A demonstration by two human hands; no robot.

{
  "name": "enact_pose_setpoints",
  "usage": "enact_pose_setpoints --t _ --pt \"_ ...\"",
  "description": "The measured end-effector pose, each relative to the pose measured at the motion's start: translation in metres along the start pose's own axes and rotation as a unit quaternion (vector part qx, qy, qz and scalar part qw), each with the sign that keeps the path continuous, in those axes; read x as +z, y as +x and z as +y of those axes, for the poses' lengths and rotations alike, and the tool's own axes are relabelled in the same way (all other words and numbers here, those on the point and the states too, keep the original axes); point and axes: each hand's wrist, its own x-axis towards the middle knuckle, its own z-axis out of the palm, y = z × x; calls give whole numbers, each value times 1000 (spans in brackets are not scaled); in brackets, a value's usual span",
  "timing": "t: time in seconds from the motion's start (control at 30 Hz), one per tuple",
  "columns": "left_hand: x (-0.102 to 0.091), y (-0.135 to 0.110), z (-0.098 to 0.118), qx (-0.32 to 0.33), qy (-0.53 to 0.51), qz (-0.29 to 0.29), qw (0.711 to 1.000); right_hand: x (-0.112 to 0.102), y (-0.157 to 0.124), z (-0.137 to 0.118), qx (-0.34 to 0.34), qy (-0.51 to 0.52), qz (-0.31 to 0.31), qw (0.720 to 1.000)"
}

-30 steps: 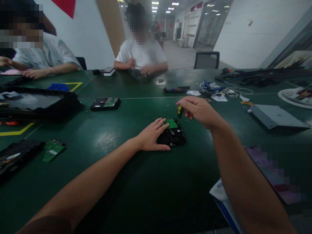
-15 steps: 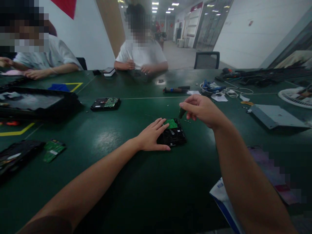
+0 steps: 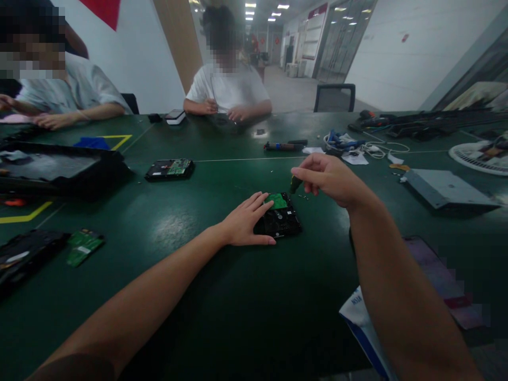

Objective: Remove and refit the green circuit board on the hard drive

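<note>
A black hard drive (image 3: 280,220) with a green circuit board on top lies on the green table (image 3: 222,296) in front of me. My left hand (image 3: 246,219) lies flat, fingers spread, on the drive's left side. My right hand (image 3: 329,179) hovers just above and right of the drive, fingers pinched round a small dark screwdriver (image 3: 295,183) whose tip points down at the drive's far corner. A few tiny screws (image 3: 305,197) lie beside the drive.
A second hard drive (image 3: 170,169) lies further left, a loose green board (image 3: 84,245) and a black tray (image 3: 59,169) at the left. A grey metal case (image 3: 444,189), cables (image 3: 349,143) and another screwdriver (image 3: 283,145) lie right and beyond. Two people sit across the table.
My right hand has turned the screwdriver slightly between its fingers; the yellow mark on the handle no longer shows. My left hand has stayed on the drive.
</note>
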Motion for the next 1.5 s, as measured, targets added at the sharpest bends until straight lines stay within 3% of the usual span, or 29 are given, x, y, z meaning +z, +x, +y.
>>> enact_pose_setpoints --t 0.53,0.77,1.0,1.2,1.4,1.5 --pt "-1 0 2 2 6 3 1000 3 4 1 16 80 -20 996" --pt "1 0 0 2 -3 5 1000 7 4 3 -38 -11 9 999" --pt "0 0 1 7 -3 12 1000 8 4 2 -9 51 3 999" --pt "1 -1 0 5 -3 9 1000 9 4 3 -51 -39 17 998" --pt "1 1 1 5 2 36 999 10 3 -1 -9 -4 7 1000" --pt "2 4 6 -6 18 55 998 11 6 4 -36 -47 22 998"
